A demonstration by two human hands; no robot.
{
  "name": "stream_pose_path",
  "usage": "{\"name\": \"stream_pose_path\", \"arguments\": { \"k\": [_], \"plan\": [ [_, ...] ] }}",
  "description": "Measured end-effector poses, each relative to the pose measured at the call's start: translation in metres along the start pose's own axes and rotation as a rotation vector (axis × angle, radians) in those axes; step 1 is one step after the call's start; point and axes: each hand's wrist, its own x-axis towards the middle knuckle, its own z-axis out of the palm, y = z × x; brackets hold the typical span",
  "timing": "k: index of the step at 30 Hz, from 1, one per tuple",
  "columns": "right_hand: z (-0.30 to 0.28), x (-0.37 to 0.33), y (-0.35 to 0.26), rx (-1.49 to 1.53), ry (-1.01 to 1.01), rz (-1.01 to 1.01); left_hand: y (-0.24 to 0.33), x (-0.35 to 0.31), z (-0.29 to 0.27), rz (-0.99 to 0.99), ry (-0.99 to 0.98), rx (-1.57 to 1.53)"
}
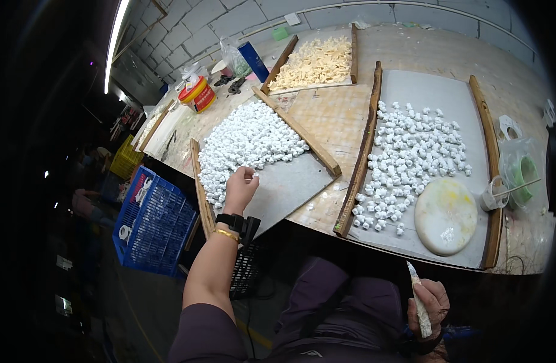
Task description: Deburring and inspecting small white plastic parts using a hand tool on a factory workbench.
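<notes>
My left hand (239, 189) reaches over a grey board (296, 184) at the near edge of a big pile of small white knobbly pieces (248, 136). Its fingers are pinched together, with one small white piece (255, 175) showing at the fingertips. Low at the right, in front of the table edge, my right hand (432, 305) grips a knife (418, 296) with a pale, wrapped-looking handle, its pointed blade tilted up. Beyond the knife, more white pieces (411, 148) lie scattered on a second grey board (438, 91), beside a round white disc (445, 216) with yellow stains.
Wooden strips (302, 134) border the boards. Cream-coloured pieces (317, 60) fill a tray at the back. A red and yellow tub (197, 94) stands at the far left, a small cup (494, 195) and green container (523, 175) at the right. A blue crate (157, 218) stands left of the table.
</notes>
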Motion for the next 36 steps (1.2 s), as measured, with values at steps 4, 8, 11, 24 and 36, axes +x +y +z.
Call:
{"name": "stream_pose_path", "arguments": {
  "k": [4, 8, 11, 24, 36],
  "plan": [
    [0.002, 0.008, -0.006, 0.003, -0.013, -0.029, 0.03, -0.041, -0.015, -0.184, -0.159, -0.792],
    [0.003, 0.015, -0.012, -0.026, -0.046, -0.04, 0.056, -0.084, -0.022, -0.185, -0.271, -1.146],
    [0.005, 0.011, -0.01, -0.009, -0.038, -0.026, 0.068, -0.109, -0.018, -0.193, -0.347, -1.202],
    [0.008, 0.007, -0.008, -0.039, -0.025, -0.094, 0.099, -0.141, -0.01, -0.337, -0.532, -1.427],
    [-0.022, 0.006, 0.009, 0.461, 0.311, 0.41, 0.148, -0.185, 0.058, -0.476, -0.778, -1.451]
  ]
}}
